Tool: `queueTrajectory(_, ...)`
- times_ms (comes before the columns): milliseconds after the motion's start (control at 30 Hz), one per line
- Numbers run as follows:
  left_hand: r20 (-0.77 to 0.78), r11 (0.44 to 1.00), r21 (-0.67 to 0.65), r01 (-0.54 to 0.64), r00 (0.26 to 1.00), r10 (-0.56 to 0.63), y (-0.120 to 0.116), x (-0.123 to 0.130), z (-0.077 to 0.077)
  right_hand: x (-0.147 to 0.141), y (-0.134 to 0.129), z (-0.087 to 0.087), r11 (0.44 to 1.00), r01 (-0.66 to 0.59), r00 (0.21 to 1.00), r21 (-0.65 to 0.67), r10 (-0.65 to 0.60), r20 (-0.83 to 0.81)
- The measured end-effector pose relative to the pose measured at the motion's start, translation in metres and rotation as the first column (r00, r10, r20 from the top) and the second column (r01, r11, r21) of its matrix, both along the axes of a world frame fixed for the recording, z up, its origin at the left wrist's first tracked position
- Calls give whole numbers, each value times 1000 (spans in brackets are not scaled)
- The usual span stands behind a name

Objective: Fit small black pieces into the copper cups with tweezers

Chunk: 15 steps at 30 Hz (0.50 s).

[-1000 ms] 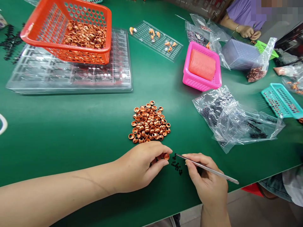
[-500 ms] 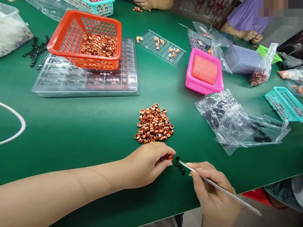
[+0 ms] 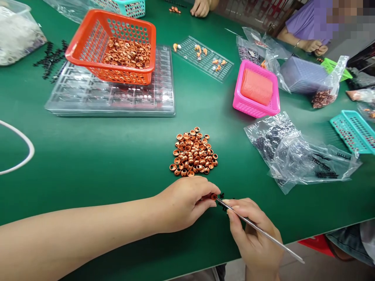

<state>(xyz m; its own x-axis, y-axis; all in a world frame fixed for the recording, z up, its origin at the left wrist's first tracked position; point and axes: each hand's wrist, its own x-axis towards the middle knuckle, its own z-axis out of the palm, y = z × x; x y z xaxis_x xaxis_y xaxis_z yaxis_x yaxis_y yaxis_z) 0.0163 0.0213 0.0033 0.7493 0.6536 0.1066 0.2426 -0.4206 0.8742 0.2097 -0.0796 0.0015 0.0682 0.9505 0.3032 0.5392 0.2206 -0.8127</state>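
Observation:
Between the thumb and fingers of my left hand point(image 3: 187, 205) is a small copper-coloured hollow cup point(image 3: 214, 196), its opening turned to the right. My right hand point(image 3: 254, 230) grips a thin metal tool point(image 3: 263, 232), like tweezers or a pick, whose tip meets the cup's opening. Whether the tip carries anything is too small to tell. Small black pieces point(image 3: 222, 195) lie on the green table beside the tip, partly hidden by my right fingers. Just beyond my left hand sits a pile of similar copper cups point(image 3: 195, 152).
An orange basket point(image 3: 109, 66) of copper cups stands on stacked clear trays point(image 3: 111, 103). To the right are a pink basket point(image 3: 256, 107), clear bags with black parts point(image 3: 293, 152) and a turquoise basket point(image 3: 354, 130). Other people's hands point(image 3: 200, 8) show across the table.
My right hand has moved left, bringing the tool's tip from the black pieces to the copper cup in my left hand. The view has shifted slightly.

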Motion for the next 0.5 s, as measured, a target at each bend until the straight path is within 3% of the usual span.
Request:
queueTrajectory(300, 17, 1000, -1, -9, 1000, 9, -1, 0, 0, 0, 1, 1, 998, -58, 996, 12, 57, 66)
queueTrajectory(500, 11, 1000, -3, -26, 1000, 26, -1, 0, 2, -2, 5, 6, 988, -127, 973, 87, 107, 205)
